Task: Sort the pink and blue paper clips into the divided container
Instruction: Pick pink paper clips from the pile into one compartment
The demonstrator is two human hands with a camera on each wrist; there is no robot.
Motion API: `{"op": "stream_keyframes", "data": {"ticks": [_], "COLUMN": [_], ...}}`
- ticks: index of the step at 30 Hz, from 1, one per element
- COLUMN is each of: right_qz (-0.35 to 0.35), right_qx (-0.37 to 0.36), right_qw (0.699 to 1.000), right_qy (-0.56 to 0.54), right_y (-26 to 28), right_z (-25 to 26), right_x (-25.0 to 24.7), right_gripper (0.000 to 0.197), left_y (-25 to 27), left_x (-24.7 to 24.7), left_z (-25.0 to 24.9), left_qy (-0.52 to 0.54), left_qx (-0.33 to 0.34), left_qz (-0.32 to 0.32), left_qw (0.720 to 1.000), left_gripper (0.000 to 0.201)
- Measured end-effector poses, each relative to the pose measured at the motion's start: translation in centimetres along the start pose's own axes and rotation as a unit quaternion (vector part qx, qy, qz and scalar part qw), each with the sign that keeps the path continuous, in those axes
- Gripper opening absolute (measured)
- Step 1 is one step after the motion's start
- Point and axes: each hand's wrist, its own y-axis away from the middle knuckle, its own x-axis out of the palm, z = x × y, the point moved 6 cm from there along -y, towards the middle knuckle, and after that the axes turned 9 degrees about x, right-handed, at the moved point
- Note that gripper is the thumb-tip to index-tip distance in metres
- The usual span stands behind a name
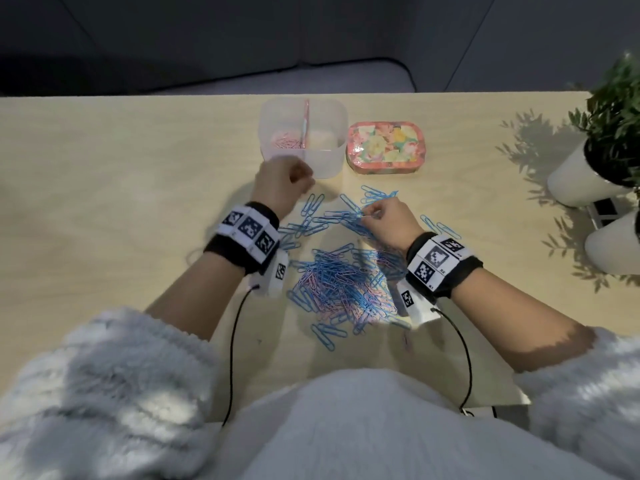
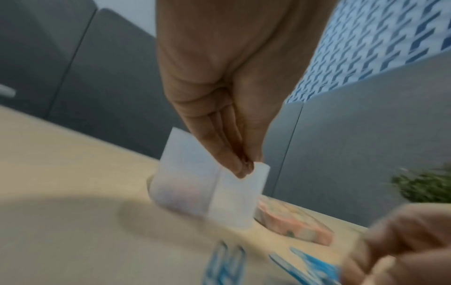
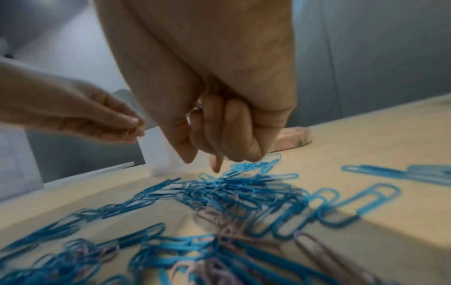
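Nearest the viewer, fluffy white sleeves (image 1: 104,386) are seen pushed up above both forearms, and marker-printed wristbands (image 1: 247,233) with black cables are worn on both wrists. Just beyond the near edge of the pale wooden table (image 1: 121,188), toward its middle, a tangled heap of paper clips (image 1: 341,285) is spread, mostly blue with pink ones mixed in; a few blue clips lie apart to the right.

Over the far side of the heap, the right hand (image 1: 388,220) is lowered with its fingers curled and its fingertips (image 3: 217,165) brought together among the blue clips; whether a clip is pinched cannot be told through the blur.

Further off, the left hand (image 1: 282,183) is held at the near wall of the divided container (image 1: 325,164), fingers (image 2: 234,160) pressed together against the thumb; whether anything is held between them cannot be told.

The translucent container stands near the table's far edge. Pink clips (image 1: 287,142) are seen in its left compartment. Just beside it, to the right, a floral tin (image 1: 386,147) lies. At the table's right edge, potted plants (image 1: 609,133) in white pots are placed.
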Motion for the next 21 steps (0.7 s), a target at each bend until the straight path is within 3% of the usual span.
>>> {"op": "stream_keyframes", "data": {"ticks": [3,9,14,19,21], "right_qz": [-0.02,0.033,0.064,0.059,0.062], "right_qx": [-0.008,0.018,0.003,-0.022,-0.023], "right_qw": [1.0,0.998,0.988,0.973,0.972], "right_qy": [0.008,-0.059,-0.143,-0.221,-0.227], "right_y": [-0.4,-2.3,-4.2,-5.6,-6.0], "right_z": [1.2,6.3,13.1,19.0,20.0], "right_x": [-0.8,-2.4,-3.0,-1.8,-0.5], "right_gripper": [0.018,0.015,0.026,0.027,0.028], "left_y": [-3.5,-6.1,-4.7,-1.0,1.0], "left_x": [-2.6,-3.6,-3.6,-3.7,-2.7], "left_z": [-0.2,1.3,2.2,2.7,3.4], "left_qy": [-0.033,-0.05,-0.116,-0.129,-0.117], "left_qx": [0.024,-0.004,0.042,0.089,0.068], "left_qz": [-0.064,-0.049,-0.028,-0.074,-0.024], "left_qw": [0.997,0.998,0.992,0.985,0.99], "left_gripper": [0.015,0.026,0.038,0.034,0.03]}}
